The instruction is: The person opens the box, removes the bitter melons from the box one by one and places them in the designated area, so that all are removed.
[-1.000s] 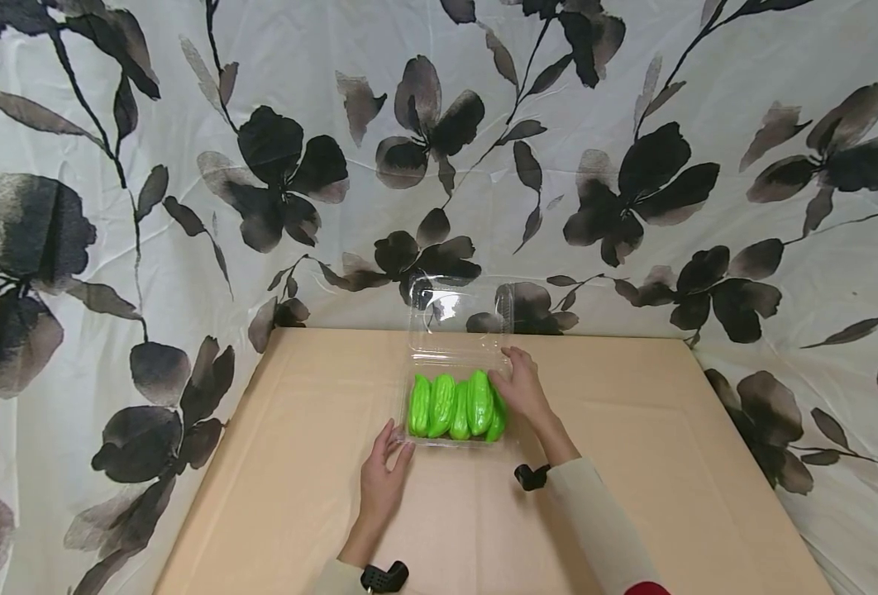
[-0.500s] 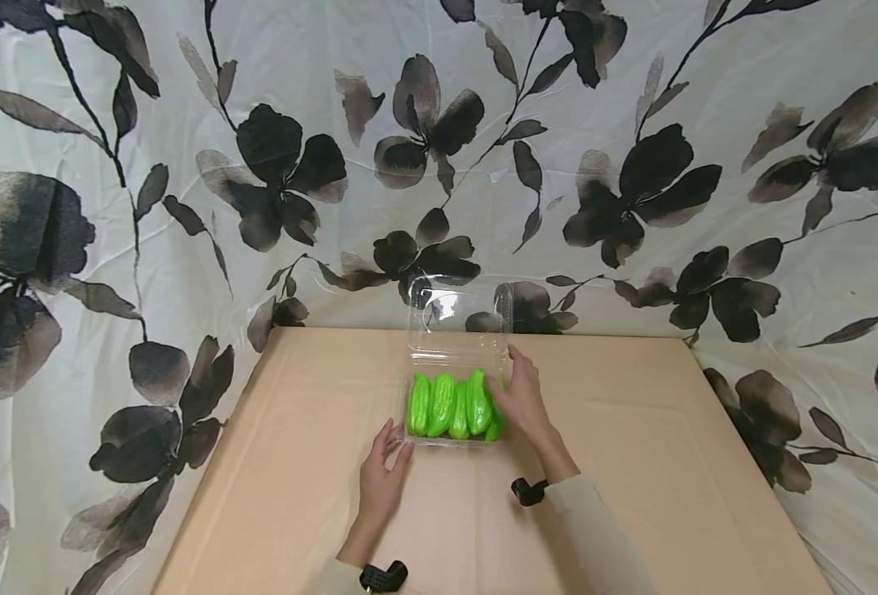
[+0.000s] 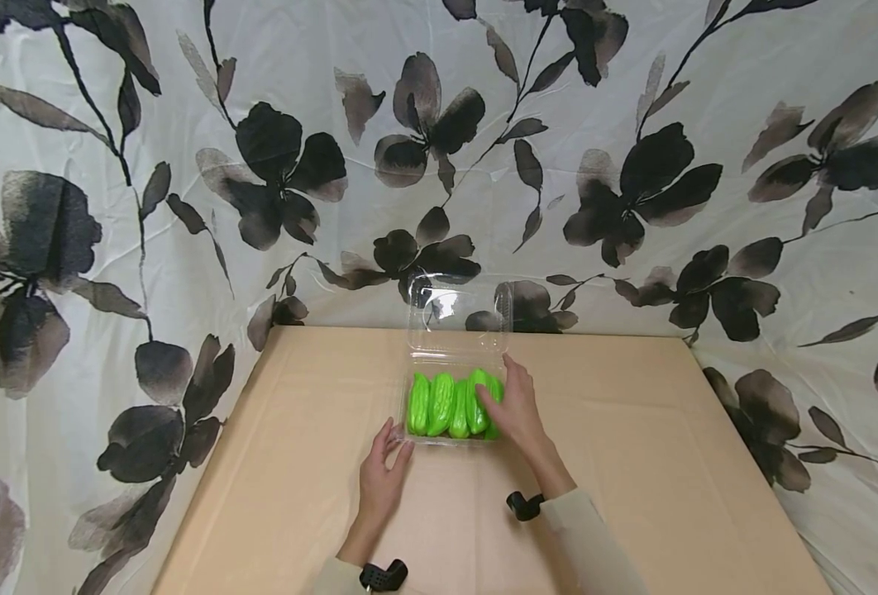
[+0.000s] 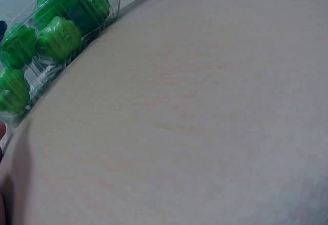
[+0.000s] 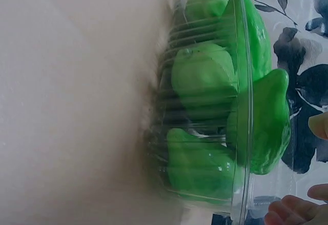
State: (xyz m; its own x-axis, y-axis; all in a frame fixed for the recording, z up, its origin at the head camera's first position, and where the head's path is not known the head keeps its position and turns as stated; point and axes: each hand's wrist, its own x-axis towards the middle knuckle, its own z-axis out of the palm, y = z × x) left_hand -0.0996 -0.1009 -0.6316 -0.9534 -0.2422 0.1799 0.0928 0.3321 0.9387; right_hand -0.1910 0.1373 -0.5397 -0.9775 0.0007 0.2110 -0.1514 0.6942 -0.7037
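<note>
A clear plastic clamshell container (image 3: 446, 442) sits on the table with its lid (image 3: 457, 318) raised at the back. Inside lie several glossy green, elongated vegetables (image 3: 441, 405) side by side, possibly cucumbers or gourds, with another on top of them. My left hand (image 3: 382, 487) holds the container's near left corner between thumb and fingers. Over the container's right side is my right hand (image 3: 519, 413), its thumb above the rightmost vegetables. The right wrist view shows those fingers (image 5: 294, 209) spread, apart from the green vegetable (image 5: 269, 122) that rises above the rim.
A light tan table (image 3: 617, 430) lies under the container and both hands. Behind and at the sides hangs a white cloth (image 3: 528, 49) with dark flower prints. The raised lid stands near the table's back edge.
My right hand has shifted left from the container's right rim, bringing its thumb over the vegetables. The left hand and the container stay in place.
</note>
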